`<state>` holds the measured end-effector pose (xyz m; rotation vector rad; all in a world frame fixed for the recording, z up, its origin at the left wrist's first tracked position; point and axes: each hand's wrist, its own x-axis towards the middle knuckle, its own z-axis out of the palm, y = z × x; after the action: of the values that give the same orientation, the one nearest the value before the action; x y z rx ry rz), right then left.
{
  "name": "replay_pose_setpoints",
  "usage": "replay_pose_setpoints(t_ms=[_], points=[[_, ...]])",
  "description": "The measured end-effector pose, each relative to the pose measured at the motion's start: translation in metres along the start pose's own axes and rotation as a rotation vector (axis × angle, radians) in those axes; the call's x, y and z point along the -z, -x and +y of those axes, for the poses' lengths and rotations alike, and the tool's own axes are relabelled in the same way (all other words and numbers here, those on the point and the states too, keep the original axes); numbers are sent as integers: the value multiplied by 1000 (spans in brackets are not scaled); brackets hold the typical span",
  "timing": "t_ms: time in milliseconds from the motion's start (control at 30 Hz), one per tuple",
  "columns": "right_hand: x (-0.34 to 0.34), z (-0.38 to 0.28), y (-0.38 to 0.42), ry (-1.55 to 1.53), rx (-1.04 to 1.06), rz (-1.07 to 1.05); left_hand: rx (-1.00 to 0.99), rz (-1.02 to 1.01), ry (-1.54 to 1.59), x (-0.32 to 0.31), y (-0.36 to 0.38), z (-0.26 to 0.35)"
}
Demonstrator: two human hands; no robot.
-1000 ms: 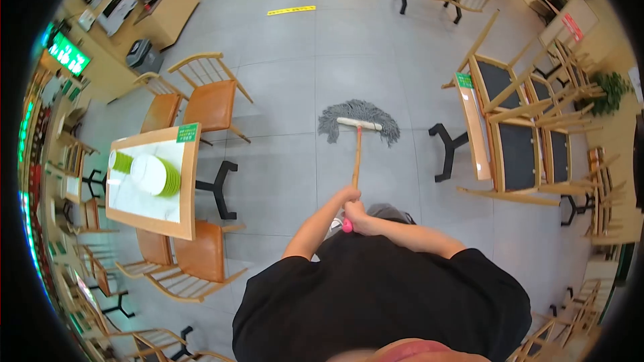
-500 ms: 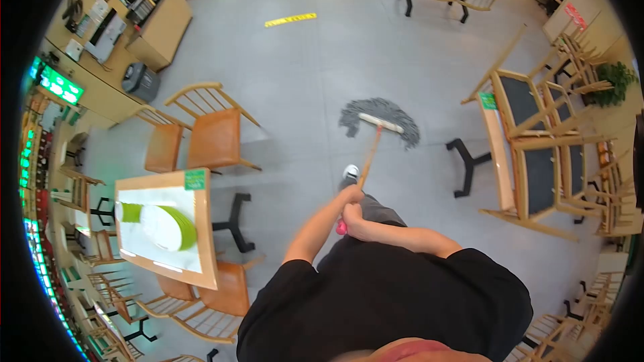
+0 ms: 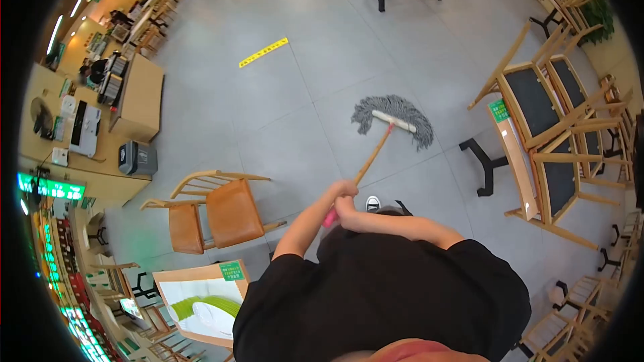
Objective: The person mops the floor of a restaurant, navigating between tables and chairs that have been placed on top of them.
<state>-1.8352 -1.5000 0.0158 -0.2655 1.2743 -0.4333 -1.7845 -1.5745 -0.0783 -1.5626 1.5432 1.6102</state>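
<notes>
A string mop (image 3: 400,121) with a wooden handle lies with its grey strands spread on the floor ahead of me. Both hands are closed around the upper handle, close together. My left hand (image 3: 345,189) grips the wood on the side nearer the mop head. Just behind it, my right hand (image 3: 345,206) is wrapped near the pink end grip (image 3: 329,218). The handle slants from my waist forward and right to the white bar on the mop head. One dark shoe with a white toe (image 3: 373,203) shows beneath my arms.
Orange-seated chairs (image 3: 233,211) stand at left, before a table (image 3: 236,288) holding green-edged plates (image 3: 218,314). At right, upturned chairs (image 3: 537,110) rest on a table with black legs (image 3: 484,164). A grey bin (image 3: 139,159) stands by the counter (image 3: 137,94). Yellow tape (image 3: 263,53) marks the grey floor.
My view has moved forward and turned; the left table and chairs sit lower in it. The mop head appears slightly farther right. Both hands keep their hold on the handle.
</notes>
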Motion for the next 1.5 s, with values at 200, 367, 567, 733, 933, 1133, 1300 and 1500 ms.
replay_pose_setpoints(t_ms=[200, 367, 567, 733, 933, 1133, 1300, 1500], points=[[-36, -63, -54, -109, 54, -8, -53, 10, -191, 85, -29, -3], [-83, -148, -113, -182, -16, 37, -40, -72, -297, 194, -59, 5], [-162, -261, -211, -274, 56, 198, -307, -166, -522, 334, -155, -30], [-174, -314, -265, -361, 156, 375, -372, -11, -478, 386, -214, -16], [-162, -379, -279, -449, 102, 734, -458, -239, -655, 424, -225, 42], [-94, -409, -327, -537, 113, 815, -129, -113, -203, 430, -273, 108], [-70, -519, -353, -694, 235, 765, -246, -234, -431, 503, -338, 168], [10, -648, -369, -579, 321, 812, -377, -230, -485, 572, -419, 272]])
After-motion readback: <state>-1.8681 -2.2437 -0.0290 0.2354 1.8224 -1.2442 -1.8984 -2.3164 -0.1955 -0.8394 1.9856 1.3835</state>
